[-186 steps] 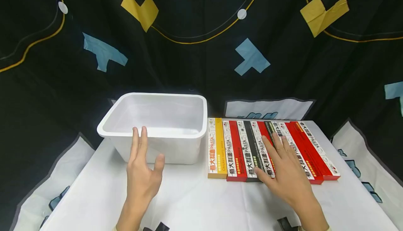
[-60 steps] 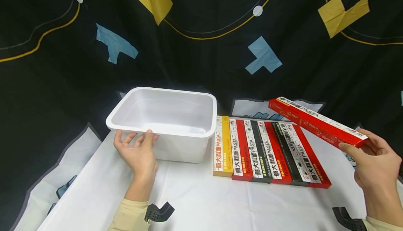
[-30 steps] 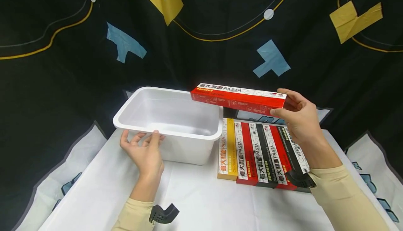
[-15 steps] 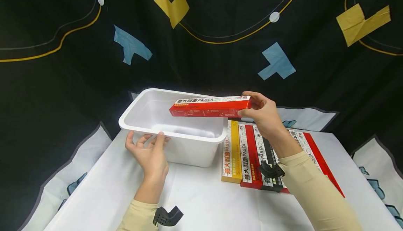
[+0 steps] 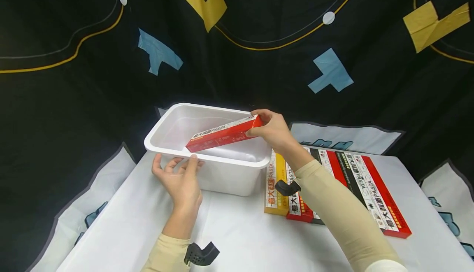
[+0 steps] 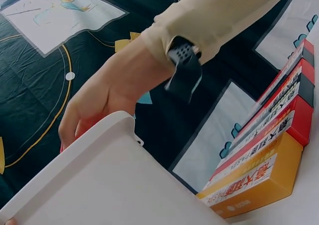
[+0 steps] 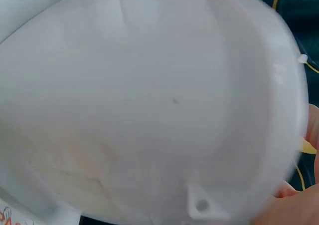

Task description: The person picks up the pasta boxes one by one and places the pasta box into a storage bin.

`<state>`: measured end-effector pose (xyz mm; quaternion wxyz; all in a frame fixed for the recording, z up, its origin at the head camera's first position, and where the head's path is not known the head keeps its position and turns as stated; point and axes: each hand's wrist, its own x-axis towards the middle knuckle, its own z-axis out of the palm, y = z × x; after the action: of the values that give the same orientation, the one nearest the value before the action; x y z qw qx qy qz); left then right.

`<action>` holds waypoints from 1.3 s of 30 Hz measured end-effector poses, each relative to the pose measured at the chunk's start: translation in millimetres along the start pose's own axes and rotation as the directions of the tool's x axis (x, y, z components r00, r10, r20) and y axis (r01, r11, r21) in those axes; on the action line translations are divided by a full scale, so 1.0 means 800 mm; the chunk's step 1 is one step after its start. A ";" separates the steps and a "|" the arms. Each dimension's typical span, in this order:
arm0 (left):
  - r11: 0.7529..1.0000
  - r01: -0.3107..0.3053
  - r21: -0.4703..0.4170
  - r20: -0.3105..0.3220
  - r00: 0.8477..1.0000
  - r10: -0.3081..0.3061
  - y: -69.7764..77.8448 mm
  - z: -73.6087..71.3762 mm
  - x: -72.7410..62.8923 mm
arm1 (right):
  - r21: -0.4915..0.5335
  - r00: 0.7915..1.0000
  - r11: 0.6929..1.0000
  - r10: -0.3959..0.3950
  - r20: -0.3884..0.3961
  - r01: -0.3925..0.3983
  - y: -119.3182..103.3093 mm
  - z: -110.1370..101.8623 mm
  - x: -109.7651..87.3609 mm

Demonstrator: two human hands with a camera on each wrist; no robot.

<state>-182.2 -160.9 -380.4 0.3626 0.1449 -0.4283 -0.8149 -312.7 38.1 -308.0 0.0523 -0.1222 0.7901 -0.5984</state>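
Observation:
My right hand (image 5: 272, 132) grips one end of a red pasta box (image 5: 218, 137) between thumb and fingers. The box slants, its far-left end lower inside the white plastic bin (image 5: 226, 179) and its held end near the right rim. My left hand (image 5: 181, 181) holds the bin's front rim, thumb and fingertips at the lip. In the left wrist view the right hand (image 6: 107, 88) bends over the bin's edge, and the box is mostly hidden. The right wrist view is blurred and filled by the bin's inner wall (image 7: 149, 85).
Right of the bin, several pasta boxes (image 5: 370, 185) lie side by side in red, black and white, partly behind the right sleeve. A yellow one (image 5: 272, 206) is nearest the bin. White cloth (image 5: 252, 239) covers the table; a dark curtain (image 5: 244, 78) hangs behind.
Both hands were open at first. The right hand has since lifted a red pasta box from the row's right end, carried it left and lowered it into the bin. The left hand took the rim.

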 end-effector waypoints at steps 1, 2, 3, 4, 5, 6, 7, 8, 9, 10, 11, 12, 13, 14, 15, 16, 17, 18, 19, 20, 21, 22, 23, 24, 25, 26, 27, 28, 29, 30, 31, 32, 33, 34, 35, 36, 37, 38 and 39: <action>1.000 -0.001 -0.004 -0.001 1.000 0.001 0.000 0.000 0.000 | -0.027 1.000 1.000 0.012 0.006 -0.012 0.000 0.004 0.002; 1.000 -0.002 -0.010 -0.002 1.000 0.002 0.000 0.000 -0.001 | -0.057 1.000 0.998 0.019 0.012 -0.018 0.001 0.008 0.005; 1.000 -0.003 -0.014 -0.004 1.000 0.003 -0.001 0.000 -0.001 | -0.085 1.000 0.996 0.026 0.016 -0.024 0.002 0.011 0.007; 1.000 -0.004 -0.017 -0.005 1.000 0.004 -0.001 0.000 -0.001 | -0.114 0.999 0.993 0.033 0.021 -0.030 0.002 0.014 0.009; 1.000 -0.006 -0.024 -0.007 1.000 0.006 -0.001 0.000 -0.001 | -0.139 0.999 0.990 0.036 0.026 -0.032 0.003 0.016 0.011; 1.000 -0.007 -0.024 -0.008 1.000 0.006 -0.001 0.000 -0.001 | -0.167 0.999 0.985 0.038 0.030 -0.033 0.003 0.018 0.013; 1.000 -0.008 -0.026 -0.008 1.000 0.008 -0.001 0.000 -0.001 | -0.188 0.999 0.982 0.036 0.034 -0.029 0.003 0.020 0.015; 1.000 -0.009 -0.024 -0.007 1.000 0.009 -0.001 0.000 -0.001 | -0.209 0.999 0.977 0.035 0.036 -0.026 0.002 0.022 0.017; 1.000 -0.009 -0.020 -0.007 1.000 0.009 -0.001 -0.001 0.000 | -0.223 0.999 0.975 0.033 0.043 -0.023 0.002 0.023 0.020; 1.000 -0.009 -0.018 -0.005 1.000 0.009 0.000 0.000 0.000 | -0.242 0.998 0.970 0.032 0.047 -0.020 0.000 0.024 0.022; 1.000 -0.008 -0.016 -0.003 1.000 0.008 0.000 0.000 0.000 | -0.264 0.998 0.964 0.034 0.051 -0.019 -0.001 0.024 0.023; 1.000 -0.006 -0.013 -0.002 1.000 0.006 0.000 0.000 0.001 | -0.291 0.998 0.956 0.038 0.058 -0.020 -0.002 0.025 0.025; 1.000 -0.004 -0.011 -0.001 1.000 0.004 0.001 0.000 0.001 | -0.315 0.997 0.949 0.043 0.065 -0.021 -0.003 0.026 0.027; 1.000 0.000 -0.007 0.000 1.000 0.000 0.001 0.000 0.001 | -0.345 0.996 0.938 0.050 0.074 -0.021 -0.004 0.027 0.028; 1.000 0.003 -0.004 -0.001 1.000 -0.003 0.001 0.001 0.001 | -0.376 0.995 0.927 0.057 0.083 -0.022 -0.005 0.028 0.030; 1.000 0.006 -0.005 0.000 1.000 -0.006 0.001 0.001 0.000 | -0.411 0.994 0.911 0.062 0.088 -0.021 -0.005 0.029 0.031; 1.000 0.010 -0.003 0.003 1.000 -0.010 0.001 0.001 0.000 | -0.441 0.993 0.897 0.067 0.097 -0.018 -0.006 0.030 0.032; 1.000 0.012 -0.001 0.005 1.000 -0.012 0.001 0.001 -0.001 | -0.470 0.992 0.883 0.066 0.104 -0.009 -0.006 0.031 0.033; 1.000 0.013 -0.001 0.006 1.000 -0.013 0.001 0.001 -0.001 | -0.495 0.992 0.869 0.065 0.108 -0.003 -0.006 0.032 0.034; 1.000 0.012 -0.001 0.006 1.000 -0.012 0.001 0.001 -0.001 | -0.516 0.992 0.856 0.064 0.113 0.003 -0.006 0.033 0.035; 1.000 0.010 -0.002 0.006 1.000 -0.010 0.001 0.001 -0.001 | -0.530 0.991 0.848 0.063 0.116 0.008 -0.006 0.034 0.036; 1.000 0.009 -0.001 0.007 1.000 -0.009 0.001 0.001 -0.001 | -0.543 0.991 0.840 0.061 0.118 0.013 -0.006 0.035 0.037; 1.000 0.006 -0.002 0.006 1.000 -0.006 0.001 0.001 -0.001 | -0.554 0.991 0.833 0.060 0.119 0.016 -0.005 0.035 0.038; 1.000 0.003 -0.003 0.004 1.000 -0.003 0.001 0.001 -0.001 | -0.566 0.991 0.824 0.059 0.120 0.019 -0.005 0.036 0.039; 1.000 0.001 -0.009 0.001 1.000 -0.001 0.001 0.001 -0.001 | -0.577 0.991 0.816 0.057 0.121 0.023 -0.005 0.037 0.040; 1.000 0.000 -0.014 0.000 1.000 0.000 0.001 0.001 -0.001 | -0.589 0.991 0.808 0.055 0.123 0.029 -0.004 0.037 0.041; 1.000 -0.001 -0.021 -0.002 1.000 0.001 0.000 0.002 -0.002 | -0.604 0.991 0.796 0.049 0.123 0.035 -0.004 0.037 0.041; 1.000 0.000 -0.030 -0.004 1.000 0.000 0.000 0.002 -0.002 | -0.618 0.992 0.785 0.044 0.122 0.041 -0.004 0.037 0.041; 0.999 0.001 -0.041 -0.003 1.000 -0.001 0.000 0.003 -0.002 | -0.632 0.992 0.773 0.034 0.120 0.051 -0.004 0.037 0.041; 0.999 0.001 -0.046 -0.004 1.000 -0.001 0.000 0.003 -0.002 | -0.647 0.993 0.759 0.015 0.119 0.066 -0.003 0.037 0.041; 0.999 0.002 -0.050 -0.005 1.000 -0.002 0.000 0.004 -0.003 | -0.661 0.993 0.746 -0.002 0.115 0.078 -0.002 0.037 0.041; 0.999 0.002 -0.049 -0.003 1.000 -0.002 0.000 0.004 -0.003 | -0.677 0.993 0.730 -0.022 0.116 0.095 -0.002 0.038 0.041; 0.999 0.000 -0.049 -0.004 1.000 -0.001 0.000 0.004 -0.003 | -0.690 0.992 0.715 -0.046 0.118 0.115 -0.001 0.039 0.040; 0.999 0.000 -0.046 -0.002 1.000 0.000 0.000 0.004 -0.003 | -0.701 0.990 0.700 -0.067 0.121 0.134 0.000 0.040 0.039; 0.999 -0.001 -0.044 -0.002 1.000 0.001 0.000 0.003 -0.002 | -0.713 0.988 0.684 -0.094 0.124 0.155 0.000 0.042 0.038; 0.999 -0.002 -0.041 -0.002 1.000 0.002 0.000 0.003 -0.002 | -0.721 0.985 0.671 -0.115 0.128 0.172 0.001 0.044 0.037; 0.999 -0.001 -0.039 -0.002 1.000 0.001 0.000 0.003 -0.002 | -0.724 0.983 0.665 -0.128 0.131 0.183 0.001 0.045 0.035; 0.999 -0.001 -0.040 -0.001 1.000 0.001 0.000 0.003 -0.001 | -0.726 0.980 0.659 -0.142 0.136 0.197 0.001 0.046 0.034; 0.999 -0.002 -0.043 -0.002 1.000 0.002 0.001 0.003 -0.001 | -0.720 0.979 0.663 -0.153 0.137 0.204 0.001 0.047 0.033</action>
<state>-182.4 -159.0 -378.6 0.3667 0.1373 -0.4106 -0.8235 -329.4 -3.2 -317.9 -0.0340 -0.2290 0.9449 -0.2316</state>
